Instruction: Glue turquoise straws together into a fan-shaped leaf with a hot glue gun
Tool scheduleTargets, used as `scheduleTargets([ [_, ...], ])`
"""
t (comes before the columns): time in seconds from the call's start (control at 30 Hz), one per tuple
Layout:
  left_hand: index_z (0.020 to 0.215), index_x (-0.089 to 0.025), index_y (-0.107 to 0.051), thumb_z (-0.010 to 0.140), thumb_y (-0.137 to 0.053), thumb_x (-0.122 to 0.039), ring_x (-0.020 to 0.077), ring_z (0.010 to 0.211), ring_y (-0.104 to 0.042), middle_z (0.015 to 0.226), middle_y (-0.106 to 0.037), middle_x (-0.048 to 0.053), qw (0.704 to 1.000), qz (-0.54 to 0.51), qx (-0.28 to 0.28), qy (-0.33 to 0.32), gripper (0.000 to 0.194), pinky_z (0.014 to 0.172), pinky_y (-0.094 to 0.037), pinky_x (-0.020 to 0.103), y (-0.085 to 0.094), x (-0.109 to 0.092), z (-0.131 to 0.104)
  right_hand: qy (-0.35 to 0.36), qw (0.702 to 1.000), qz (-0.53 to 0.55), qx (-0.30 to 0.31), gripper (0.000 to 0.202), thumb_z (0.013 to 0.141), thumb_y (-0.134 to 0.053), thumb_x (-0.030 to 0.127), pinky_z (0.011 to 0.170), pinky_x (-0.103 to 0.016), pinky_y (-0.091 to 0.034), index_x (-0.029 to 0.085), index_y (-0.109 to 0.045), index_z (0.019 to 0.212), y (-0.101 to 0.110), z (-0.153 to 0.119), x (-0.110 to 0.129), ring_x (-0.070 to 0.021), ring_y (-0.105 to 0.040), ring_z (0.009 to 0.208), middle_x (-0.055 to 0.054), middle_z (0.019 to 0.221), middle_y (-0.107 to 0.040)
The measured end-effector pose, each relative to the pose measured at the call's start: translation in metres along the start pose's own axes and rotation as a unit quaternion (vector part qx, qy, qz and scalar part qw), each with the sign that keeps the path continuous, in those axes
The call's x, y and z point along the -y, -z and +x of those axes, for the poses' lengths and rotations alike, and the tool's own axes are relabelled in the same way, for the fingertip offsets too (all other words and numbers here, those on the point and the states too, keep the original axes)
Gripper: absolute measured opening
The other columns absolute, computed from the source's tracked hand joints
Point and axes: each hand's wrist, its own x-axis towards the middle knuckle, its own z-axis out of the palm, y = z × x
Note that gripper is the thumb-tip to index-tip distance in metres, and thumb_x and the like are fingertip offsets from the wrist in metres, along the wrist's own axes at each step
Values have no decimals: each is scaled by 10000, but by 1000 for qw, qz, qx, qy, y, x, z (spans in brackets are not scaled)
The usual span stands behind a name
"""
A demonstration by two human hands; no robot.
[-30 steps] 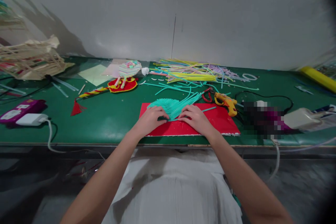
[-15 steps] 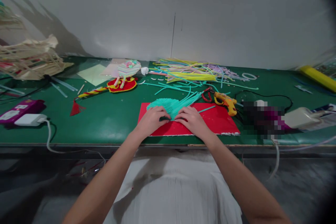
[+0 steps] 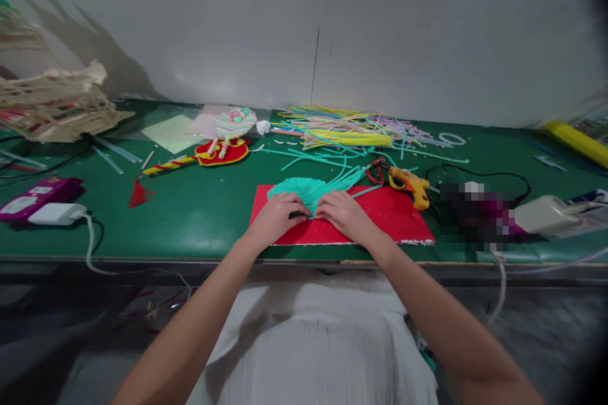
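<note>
A fan of turquoise pipe cleaners lies on a red board near the table's front edge. Both hands are at its lower point, close together. My left hand is closed with its fingertips pinched at the fan's left lower edge. On the other side, the curled fingers of my right hand press on the stems where they gather. The stems' free ends spread up and to the right, past my right fingers. My fingers hide the exact contact points.
Behind lies a heap of coloured pipe cleaners. Red-handled scissors and a yellow glue gun rest at the board's right. A tasselled red-and-yellow ornament, purple power strip and wooden frame are leftward.
My right hand has shifted slightly at the stems. A single turquoise stem beside it has moved a little up and left. My left hand stays nearly in place.
</note>
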Motion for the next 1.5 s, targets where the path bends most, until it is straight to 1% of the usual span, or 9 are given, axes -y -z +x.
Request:
scheduleTargets([
  [0.13, 869, -213, -705, 814, -619, -212, 175, 850, -581, 873, -638, 32, 1000, -5, 2, -5, 102, 788, -433, 326, -1, 2, 0, 58, 998, -25, 11, 256, 945, -400, 267, 738, -312, -329, 189, -627, 858, 3, 5, -5, -171, -498, 844, -52, 914, -633],
  [0.23, 866, -219, -709, 823, -604, -214, 174, 850, -585, 869, -641, 32, 1000, -14, -1, -7, 113, 791, -435, 329, -2, 3, 1, 68, 997, -18, 13, 253, 944, -403, 270, 734, -308, -333, 199, -627, 851, 3, 5, -7, -165, -511, 844, -46, 915, -640],
  [0.43, 870, -230, -710, 836, -587, -232, 168, 845, -585, 879, -640, 30, 1000, -29, 1, -5, 127, 775, -438, 316, 0, 3, 1, 8, 997, 74, -12, 178, 895, -498, 334, 777, -317, -386, 216, -629, 918, 9, -7, -17, -174, -522, 872, -53, 916, -629],
  [0.57, 874, -236, -710, 828, -599, -233, 170, 847, -582, 881, -644, 27, 999, -35, 9, -5, 121, 772, -432, 310, 2, 2, 0, -26, 995, 93, -21, 179, 873, -526, 358, 809, -333, -405, 220, -640, 886, 16, -16, -26, -183, -522, 877, -54, 909, -612],
  [0.9, 878, -233, -703, 823, -610, -236, 169, 863, -569, 888, -639, 23, 999, -38, 11, -5, 108, 793, -423, 314, 2, 4, 0, -31, 993, 108, -23, 161, 855, -557, 338, 808, -330, -399, 211, -646, 810, 8, -9, -45, -178, -519, 868, -44, 877, -606],
  [1.13, 872, -233, -702, 825, -607, -239, 173, 876, -573, 884, -638, 22, 1000, -18, 21, -3, 106, 796, -417, 316, 5, 1, 1, -39, 987, 157, -19, 129, 841, -589, 311, 827, -324, -403, 208, -650, 793, 7, -8, -48, -168, -520, 868, -30, 856, -597],
  [1.27, 862, -214, -693, 816, -619, -236, 172, 867, -586, 867, -649, 25, 999, -26, 19, -5, 90, 774, -425, 302, 10, -4, 1, -88, 972, 206, -64, 148, 778, -663, 355, 840, -330, -431, 217, -654, 830, 13, -17, -55, -179, -543, 895, -28, 877, -612],
  [1.37, 871, -197, -682, 836, -587, -215, 156, 812, -597, 839, -654, 26, 999, -52, 2, 9, 103, 734, -438, 280, 13, -6, 1, -129, 965, 205, -97, 171, 774, -667, 357, 834, -345, -451, 222, -649, 878, 22, -27, -61, -190, -566, 893, -35, 893, -627],
  [1.5, 865, -186, -672, 851, -562, -217, 156, 804, -602, 858, -658, 35, 998, -53, -33, 24, 115, 730, -453, 280, 12, -9, 2, -141, 974, 159, -81, 241, 796, -645, 338, 878, -382, -449, 240, -629, 1015, 29, -35, -64, -211, -571, 939, -45, 969, -647],
])
